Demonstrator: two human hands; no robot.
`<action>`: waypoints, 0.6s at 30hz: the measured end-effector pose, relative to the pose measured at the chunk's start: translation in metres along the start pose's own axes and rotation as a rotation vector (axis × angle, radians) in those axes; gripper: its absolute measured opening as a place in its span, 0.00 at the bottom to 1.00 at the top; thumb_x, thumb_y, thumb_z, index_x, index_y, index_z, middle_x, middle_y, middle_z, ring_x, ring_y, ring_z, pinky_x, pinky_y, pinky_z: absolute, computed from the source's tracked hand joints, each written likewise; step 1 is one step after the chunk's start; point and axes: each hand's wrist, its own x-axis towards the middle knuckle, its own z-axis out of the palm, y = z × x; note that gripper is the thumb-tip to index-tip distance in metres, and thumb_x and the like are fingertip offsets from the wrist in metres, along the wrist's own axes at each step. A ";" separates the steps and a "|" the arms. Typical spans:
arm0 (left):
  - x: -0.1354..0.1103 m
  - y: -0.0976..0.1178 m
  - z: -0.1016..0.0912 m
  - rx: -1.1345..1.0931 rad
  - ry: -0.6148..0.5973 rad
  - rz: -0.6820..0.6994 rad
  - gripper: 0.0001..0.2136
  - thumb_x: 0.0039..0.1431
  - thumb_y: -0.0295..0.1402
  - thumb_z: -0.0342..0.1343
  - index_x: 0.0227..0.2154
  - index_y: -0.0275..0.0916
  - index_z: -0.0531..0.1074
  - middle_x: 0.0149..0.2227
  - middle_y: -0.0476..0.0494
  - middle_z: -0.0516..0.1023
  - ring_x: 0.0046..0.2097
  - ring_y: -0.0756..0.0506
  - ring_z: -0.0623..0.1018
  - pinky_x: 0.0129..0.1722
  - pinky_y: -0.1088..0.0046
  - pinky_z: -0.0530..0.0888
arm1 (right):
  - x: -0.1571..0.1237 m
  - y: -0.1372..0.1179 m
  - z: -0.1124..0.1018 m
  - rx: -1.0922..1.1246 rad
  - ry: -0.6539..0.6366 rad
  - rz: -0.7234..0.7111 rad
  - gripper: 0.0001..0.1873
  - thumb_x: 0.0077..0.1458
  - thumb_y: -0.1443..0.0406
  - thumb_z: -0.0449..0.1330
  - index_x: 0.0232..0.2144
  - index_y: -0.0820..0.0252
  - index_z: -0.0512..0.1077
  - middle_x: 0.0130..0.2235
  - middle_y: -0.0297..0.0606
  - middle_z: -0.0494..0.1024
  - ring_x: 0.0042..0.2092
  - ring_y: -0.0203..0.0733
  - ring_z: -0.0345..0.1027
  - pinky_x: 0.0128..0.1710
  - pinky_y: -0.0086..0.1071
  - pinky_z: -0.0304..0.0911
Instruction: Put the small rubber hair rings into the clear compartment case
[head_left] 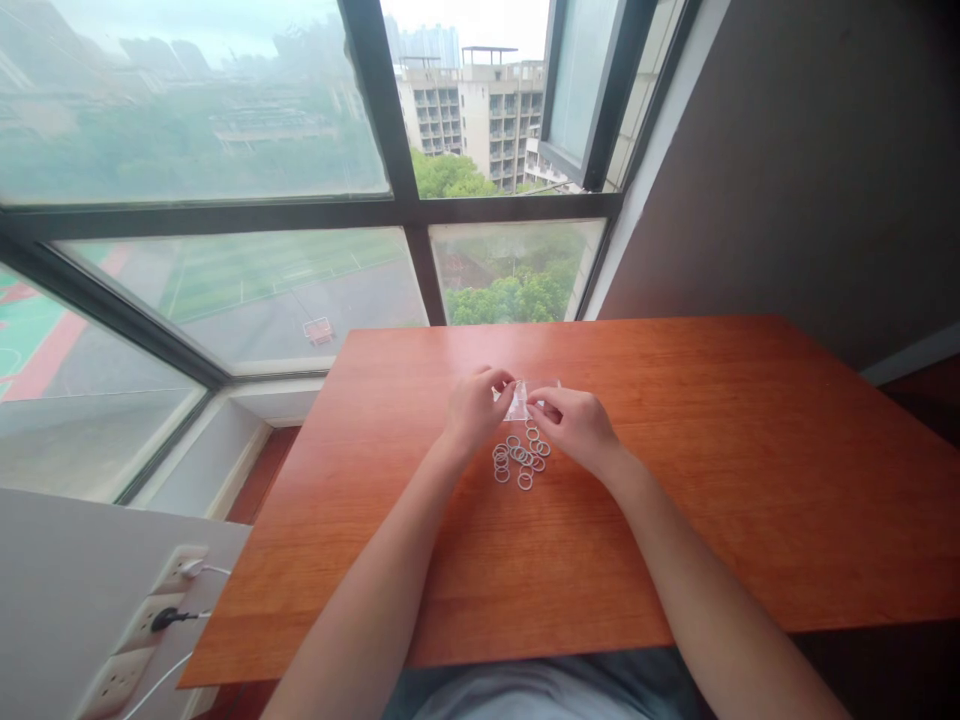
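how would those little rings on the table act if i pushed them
The rings would probably slide rather than roll, lying flat on the smooth-looking table. Being thin hoops, they're likely light. Overlapping ones may nudge their neighbours.

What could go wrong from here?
1. The rings lie loose on the table; a brush from the right hand could scatter them.
2. Several overlap, so lifting one might drag its neighbours.
3. The clear plastic between the right hand and left hand is see-through; its edges may be easy to misjudge.
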 end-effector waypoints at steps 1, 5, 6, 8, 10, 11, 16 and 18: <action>0.000 -0.002 0.002 0.019 0.001 -0.013 0.07 0.59 0.34 0.53 0.32 0.40 0.76 0.31 0.47 0.75 0.29 0.51 0.72 0.31 0.76 0.67 | 0.000 0.000 0.001 -0.008 -0.024 0.004 0.06 0.54 0.65 0.58 0.32 0.56 0.76 0.22 0.30 0.72 0.25 0.33 0.62 0.29 0.26 0.54; 0.001 -0.007 0.008 0.069 -0.011 -0.029 0.07 0.59 0.33 0.53 0.33 0.40 0.76 0.32 0.47 0.76 0.30 0.51 0.73 0.32 0.75 0.67 | -0.001 -0.001 0.003 -0.034 -0.094 0.012 0.06 0.55 0.64 0.58 0.32 0.55 0.76 0.23 0.30 0.72 0.25 0.33 0.62 0.28 0.26 0.52; 0.001 -0.008 0.008 0.073 -0.017 -0.030 0.06 0.59 0.33 0.53 0.34 0.41 0.75 0.32 0.47 0.76 0.30 0.50 0.73 0.33 0.75 0.67 | -0.001 -0.002 0.003 -0.036 -0.101 0.014 0.06 0.55 0.64 0.58 0.32 0.55 0.76 0.23 0.30 0.73 0.25 0.33 0.62 0.28 0.26 0.52; 0.001 -0.009 0.007 0.067 -0.025 -0.042 0.06 0.59 0.32 0.53 0.34 0.41 0.75 0.32 0.47 0.76 0.31 0.50 0.73 0.33 0.75 0.67 | -0.001 -0.002 0.002 -0.035 -0.107 0.018 0.06 0.55 0.64 0.57 0.32 0.55 0.76 0.24 0.30 0.73 0.25 0.33 0.63 0.28 0.26 0.52; 0.001 -0.010 0.005 0.056 -0.031 -0.060 0.06 0.58 0.32 0.53 0.34 0.40 0.76 0.33 0.47 0.77 0.31 0.50 0.73 0.33 0.75 0.67 | -0.001 -0.001 0.001 -0.034 -0.101 0.025 0.07 0.55 0.64 0.57 0.32 0.55 0.76 0.24 0.30 0.74 0.25 0.32 0.63 0.28 0.26 0.52; 0.002 -0.011 0.004 0.050 -0.033 -0.066 0.06 0.58 0.32 0.53 0.34 0.40 0.76 0.33 0.46 0.77 0.31 0.50 0.73 0.33 0.75 0.68 | -0.001 -0.001 0.001 -0.036 -0.096 0.029 0.07 0.54 0.64 0.57 0.32 0.55 0.76 0.24 0.30 0.74 0.25 0.32 0.63 0.28 0.26 0.52; 0.002 -0.007 -0.001 0.102 -0.084 -0.055 0.08 0.60 0.34 0.52 0.35 0.40 0.76 0.34 0.46 0.76 0.34 0.49 0.74 0.34 0.75 0.67 | 0.000 0.000 -0.001 -0.044 -0.090 0.053 0.07 0.54 0.64 0.57 0.32 0.55 0.76 0.24 0.31 0.74 0.25 0.33 0.63 0.28 0.27 0.51; 0.002 -0.003 -0.001 0.181 -0.125 -0.055 0.09 0.60 0.35 0.52 0.37 0.41 0.76 0.35 0.45 0.75 0.36 0.48 0.74 0.35 0.74 0.67 | 0.000 0.000 0.000 -0.048 -0.102 0.061 0.07 0.54 0.64 0.57 0.32 0.55 0.76 0.25 0.31 0.75 0.25 0.33 0.63 0.27 0.27 0.51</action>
